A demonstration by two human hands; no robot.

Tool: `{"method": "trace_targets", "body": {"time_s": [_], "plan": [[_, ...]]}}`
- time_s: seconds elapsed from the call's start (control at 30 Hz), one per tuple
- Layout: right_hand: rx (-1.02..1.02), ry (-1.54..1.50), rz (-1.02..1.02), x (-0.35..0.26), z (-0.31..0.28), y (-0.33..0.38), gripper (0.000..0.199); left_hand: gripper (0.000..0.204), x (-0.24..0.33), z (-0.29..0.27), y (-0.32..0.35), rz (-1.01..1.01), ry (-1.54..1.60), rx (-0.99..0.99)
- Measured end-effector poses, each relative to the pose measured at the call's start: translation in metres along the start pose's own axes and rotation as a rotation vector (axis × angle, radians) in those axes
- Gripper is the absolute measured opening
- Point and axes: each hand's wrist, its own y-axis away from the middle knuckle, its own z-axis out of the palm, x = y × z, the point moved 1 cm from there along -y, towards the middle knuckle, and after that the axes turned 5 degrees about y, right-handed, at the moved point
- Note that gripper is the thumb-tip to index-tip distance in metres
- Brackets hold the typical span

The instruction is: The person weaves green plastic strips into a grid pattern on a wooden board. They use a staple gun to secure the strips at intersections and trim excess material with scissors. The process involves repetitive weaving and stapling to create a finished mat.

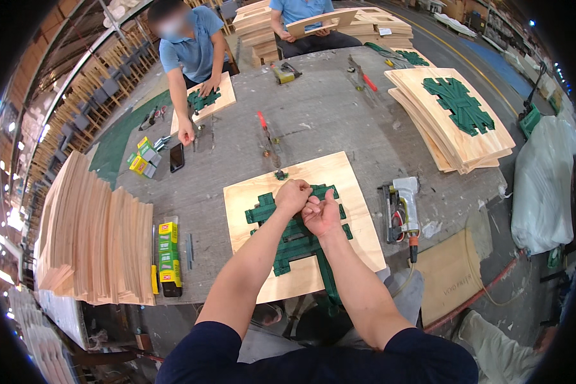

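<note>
In front of me a square plywood board [358,224] lies on the grey table, with woven green webbing straps [294,246] across its middle. One long strap [326,275] hangs over the board's near edge. My left hand [292,195] is closed in a pinch over the far part of the webbing, apparently on a strap. Close beside it, my right hand [322,214] is turned partly palm up, its fingers curled and the thumb raised; what those fingers hold is hidden. A small green webbing scrap [281,175] sits near the board's far edge.
A nail gun [404,208] with a hose lies right of the board. Stacked boards stand at the left [102,237] and right [441,121]. Staple boxes [169,256], a phone [176,157] and red-handled pliers [267,131] are on the table. Two co-workers sit across.
</note>
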Motion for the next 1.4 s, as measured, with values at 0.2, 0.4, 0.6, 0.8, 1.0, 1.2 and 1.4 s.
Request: {"method": "trace_targets", "body": {"time_s": [0.2,0.4,0.6,0.8,1.0,1.2,1.4], "plan": [[0.220,0.656,0.035,0.020,0.029,0.057,0.049,0.020,-0.042,-0.019,-0.015,-0.105,0.387,0.156],[0.130,1.334,-0.146,0.018,-0.027,0.134,0.035,0.022,-0.015,-0.015,-0.021,-0.344,1.139,0.066],[0.030,1.458,-0.141,0.023,-0.041,0.168,0.029,0.028,-0.018,-0.003,-0.009,-0.281,1.146,0.136],[0.074,1.623,-0.318,-0.020,-0.003,0.108,0.022,0.032,-0.017,-0.009,0.004,-0.240,1.121,0.104],[0.070,2.047,-0.637,-0.058,0.033,-0.007,0.024,0.034,-0.006,-0.008,0.008,-0.266,1.173,-0.028],[0.044,2.053,-0.612,-0.051,0.024,-0.030,0.014,0.020,-0.024,-0.011,0.012,-0.111,0.787,-0.011],[-0.031,1.932,-0.869,-0.045,0.023,-0.022,0.014,0.021,-0.025,-0.005,0.006,-0.202,0.853,-0.008]]}}
